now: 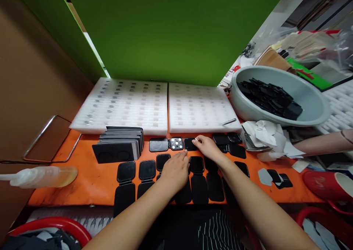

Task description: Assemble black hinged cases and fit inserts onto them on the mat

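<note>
My right hand point(206, 146) has its thumb and fingertips pinched at the right edge of a black square panel point(189, 144). That panel adjoins a hinged piece point(177, 143) whose exposed inside shows several round silver discs; a glossy black panel point(159, 144) is joined on its left. Just below, my left hand point(175, 171) lies with fingers stretched forward over the folding black pads, fingertips close to the disc piece. It hides part of the pads. Several hinged black pads point(199, 189) lie unfolded in rows around both hands.
Black-and-grey cards point(118, 147) stand stacked at left, near a squeeze bottle point(44, 176). Behind are white foam trays point(124, 106), with metal tweezers point(228, 121) on the right one. A grey basin point(311, 110) holds black pieces. Crumpled white paper point(264, 134) and a red mug point(322, 185) sit right.
</note>
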Available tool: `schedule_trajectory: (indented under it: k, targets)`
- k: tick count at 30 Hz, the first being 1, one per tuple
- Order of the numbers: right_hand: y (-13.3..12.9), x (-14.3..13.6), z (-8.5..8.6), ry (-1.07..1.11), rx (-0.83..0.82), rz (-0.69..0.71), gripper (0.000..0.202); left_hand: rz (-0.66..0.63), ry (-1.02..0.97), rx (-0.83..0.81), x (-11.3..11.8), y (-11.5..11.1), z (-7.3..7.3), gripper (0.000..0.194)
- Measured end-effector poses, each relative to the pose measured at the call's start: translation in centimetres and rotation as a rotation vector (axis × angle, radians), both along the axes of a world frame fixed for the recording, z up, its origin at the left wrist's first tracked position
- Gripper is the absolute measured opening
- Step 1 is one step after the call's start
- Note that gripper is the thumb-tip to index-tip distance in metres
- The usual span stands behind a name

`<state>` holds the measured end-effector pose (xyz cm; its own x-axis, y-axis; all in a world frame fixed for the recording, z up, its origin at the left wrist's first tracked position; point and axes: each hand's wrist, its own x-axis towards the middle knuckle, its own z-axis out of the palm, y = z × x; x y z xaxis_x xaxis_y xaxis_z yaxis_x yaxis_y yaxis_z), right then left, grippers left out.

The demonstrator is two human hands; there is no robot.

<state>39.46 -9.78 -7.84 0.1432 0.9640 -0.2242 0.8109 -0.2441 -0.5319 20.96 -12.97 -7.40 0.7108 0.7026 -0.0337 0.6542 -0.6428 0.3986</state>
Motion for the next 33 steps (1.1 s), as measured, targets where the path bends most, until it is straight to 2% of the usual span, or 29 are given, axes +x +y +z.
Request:
schedule_trajectory:
  k: [7,11,16,19,22,26,29,33]
  targets:
    - [0.3,-0.7,0.7,-0.162,-0.079,-0.011,0.021,0.002,-0.008,-0.033,0.0,0.1,-0.1,0.031]
    - [0.4,-0.7,0.7,-0.263,-0.094,0.046,0.022,0.003,0.013,-0.064,0.0,0.1,0.0,0.032]
    - [0.9,-0.9,1.2,-0.387,-0.111,0.126,0.034,0.014,0.025,-0.083,-0.1,0.1,0.2,0.032]
    - [0.8,-1.1,1.6,-0.470,-0.124,0.110,0.043,0.016,0.032,-0.084,-0.1,0.1,0.3,0.031]
    - [-0.6,-1.1,1.4,-0.480,0.032,0.103,0.036,0.001,0.036,-0.054,0.0,0.1,0.2,0.031]
    - [-3.5,-0.9,-0.3,-0.322,0.348,0.360,0.031,-0.013,0.042,0.019,0.3,0.2,0.1,0.030]
    - [-4.8,-0.5,-1.4,-0.325,0.360,0.472,0.035,-0.028,0.067,0.051,0.5,0.3,0.3,0.030]
    - [-4.8,-0.2,-1.5,-0.399,0.280,0.493,0.037,-0.100,0.160,0.067,0.9,0.8,0.8,0.032]
